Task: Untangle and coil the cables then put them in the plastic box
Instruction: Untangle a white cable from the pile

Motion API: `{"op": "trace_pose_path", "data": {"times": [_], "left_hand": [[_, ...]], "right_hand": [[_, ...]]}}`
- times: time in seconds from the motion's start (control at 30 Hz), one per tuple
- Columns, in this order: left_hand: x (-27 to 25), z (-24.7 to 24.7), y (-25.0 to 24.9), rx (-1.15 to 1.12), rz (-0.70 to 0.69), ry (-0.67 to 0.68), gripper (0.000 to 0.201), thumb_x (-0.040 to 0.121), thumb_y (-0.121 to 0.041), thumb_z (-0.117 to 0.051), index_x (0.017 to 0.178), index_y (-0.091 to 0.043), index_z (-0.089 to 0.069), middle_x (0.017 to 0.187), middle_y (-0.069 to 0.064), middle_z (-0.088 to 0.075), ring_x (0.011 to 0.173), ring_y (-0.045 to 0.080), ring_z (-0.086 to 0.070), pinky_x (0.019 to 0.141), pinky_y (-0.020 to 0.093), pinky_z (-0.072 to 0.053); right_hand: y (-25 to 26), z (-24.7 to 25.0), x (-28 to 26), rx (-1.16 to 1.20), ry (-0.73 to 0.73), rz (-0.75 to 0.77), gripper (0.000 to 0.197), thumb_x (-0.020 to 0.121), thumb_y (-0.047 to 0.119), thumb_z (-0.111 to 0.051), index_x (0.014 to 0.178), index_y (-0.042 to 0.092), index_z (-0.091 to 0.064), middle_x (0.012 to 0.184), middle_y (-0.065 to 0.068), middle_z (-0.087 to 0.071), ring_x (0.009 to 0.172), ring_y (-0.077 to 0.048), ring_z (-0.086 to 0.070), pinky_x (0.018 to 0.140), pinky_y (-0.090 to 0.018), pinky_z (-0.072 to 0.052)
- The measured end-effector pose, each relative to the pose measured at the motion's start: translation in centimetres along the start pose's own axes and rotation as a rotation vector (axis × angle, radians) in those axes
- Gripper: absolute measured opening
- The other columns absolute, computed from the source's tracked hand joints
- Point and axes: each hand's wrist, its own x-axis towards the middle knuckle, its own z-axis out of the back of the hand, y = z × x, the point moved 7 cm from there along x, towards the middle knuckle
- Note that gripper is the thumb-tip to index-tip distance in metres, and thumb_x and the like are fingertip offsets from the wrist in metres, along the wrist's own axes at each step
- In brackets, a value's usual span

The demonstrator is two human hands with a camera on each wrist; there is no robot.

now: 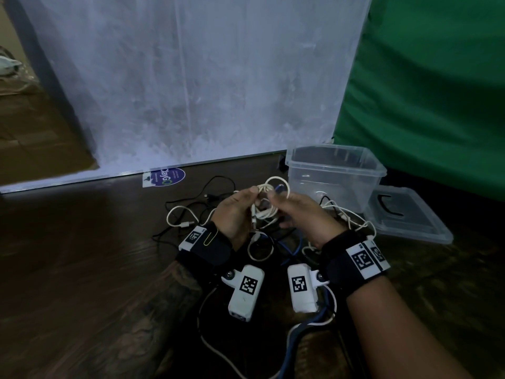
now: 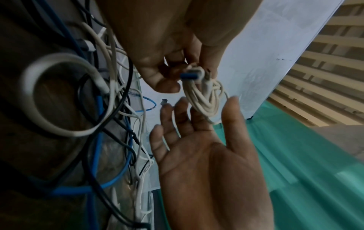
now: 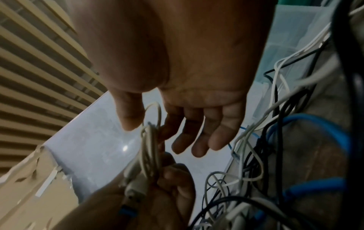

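A small coil of white cable point(image 1: 263, 212) point(image 2: 204, 99) point(image 3: 148, 147) with a blue USB plug point(image 2: 189, 76) hangs above the floor. My left hand point(image 1: 236, 212) point(image 2: 169, 65) point(image 3: 171, 191) grips it at the plug end. My right hand point(image 1: 300, 214) point(image 2: 204, 152) point(image 3: 189, 129) faces it with palm bared and fingers straight, fingertips touching the coil's loops. Below both hands lies a tangle of white, black and blue cables point(image 1: 207, 214) point(image 2: 110, 118) point(image 3: 254, 163). The clear plastic box point(image 1: 328, 166) stands behind my right hand, upright and without its lid.
The box lid point(image 1: 407, 214) lies flat to the right of the box. A white panel point(image 1: 191, 77) stands behind the cables and a green cloth point(image 1: 426, 91) hangs at the right. A round sticker point(image 1: 166, 177) is on the dark wooden floor.
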Motion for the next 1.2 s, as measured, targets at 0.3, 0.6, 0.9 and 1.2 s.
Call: {"op": "trace_pose_path", "data": {"times": [0.3, 0.6, 0.9, 1.2], "left_hand": [[0.0, 0.7, -0.2, 0.048, -0.051, -0.081, 0.044, 0.086, -0.025, -0.065, 0.108, 0.013, -0.061, 0.095, 0.028, -0.063, 0.082, 0.034, -0.060, 0.075, 0.040, -0.054], [0.2, 0.9, -0.1, -0.007, -0.034, -0.085, 0.023, 0.093, -0.016, -0.056, 0.091, 0.002, -0.070, 0.087, 0.020, -0.071, 0.075, 0.028, -0.069, 0.069, 0.036, -0.056], [0.4, 1.3, -0.2, 0.045, -0.056, -0.134, 0.022, 0.094, -0.010, -0.055, 0.080, -0.006, -0.072, 0.080, 0.014, -0.071, 0.071, 0.026, -0.067, 0.067, 0.039, -0.057], [-0.3, 0.8, -0.6, 0.108, -0.053, -0.097, 0.029, 0.086, -0.016, -0.065, 0.109, 0.003, -0.068, 0.097, 0.025, -0.069, 0.082, 0.031, -0.066, 0.071, 0.038, -0.054]], "right_hand": [[-0.2, -0.5, 0.1, -0.057, 0.035, 0.065, 0.002, 0.089, 0.027, -0.071, 0.088, 0.025, -0.071, 0.064, 0.013, -0.063, 0.065, -0.007, -0.053, 0.057, -0.025, -0.038], [0.9, 2.6, 0.1, 0.307, -0.247, 0.161, 0.006, 0.096, 0.018, -0.061, 0.093, 0.016, -0.067, 0.082, -0.005, -0.074, 0.064, -0.011, -0.061, 0.053, -0.022, -0.044], [0.4, 1.2, 0.0, 0.102, -0.170, 0.088, 0.022, 0.100, 0.024, -0.053, 0.095, 0.019, -0.074, 0.076, -0.002, -0.073, 0.063, -0.014, -0.064, 0.058, -0.026, -0.048], [-0.1, -1.1, -0.2, -0.102, -0.003, 0.022, 0.009, 0.089, 0.030, -0.070, 0.097, 0.025, -0.069, 0.084, 0.002, -0.072, 0.075, -0.012, -0.065, 0.059, -0.028, -0.048]]}}
